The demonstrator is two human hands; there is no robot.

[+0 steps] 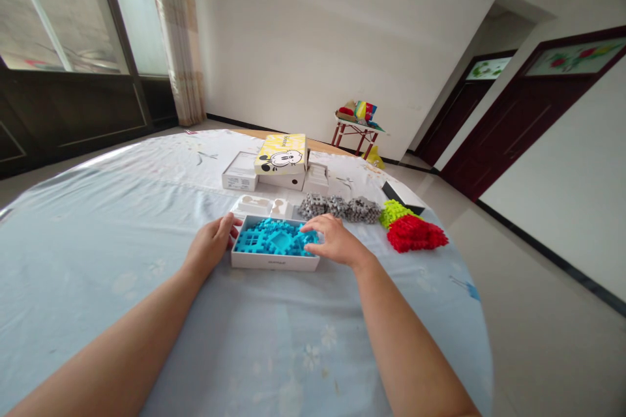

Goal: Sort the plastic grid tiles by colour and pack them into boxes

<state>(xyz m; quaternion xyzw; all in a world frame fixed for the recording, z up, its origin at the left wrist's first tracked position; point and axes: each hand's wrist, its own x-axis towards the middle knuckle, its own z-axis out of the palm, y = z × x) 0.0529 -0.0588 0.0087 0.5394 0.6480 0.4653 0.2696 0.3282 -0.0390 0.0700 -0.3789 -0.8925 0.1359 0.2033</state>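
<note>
A shallow white box [274, 262] stands on the cloth in front of me, filled with blue interlocking plastic building pieces [281, 241]. At the box's left end is my left hand [214, 239], its fingers stretched along the side wall. My right hand [334, 239] reaches over the right end, thumb and fingers apart and curved at the blue pieces there. No piece shows lifted between them. Whether the fingertips touch the pieces is hard to make out. Behind the box lie white moulded trays or lids [261, 206].
Grey pieces [340, 207] lie in piles behind my right hand, with green pieces [395, 212] and red pieces [417, 233] farther right. A yellow cartoon box [282, 155] and white boxes [239, 172] stand at the back. A dark-topped box [402, 197] lies near the table's right edge.
</note>
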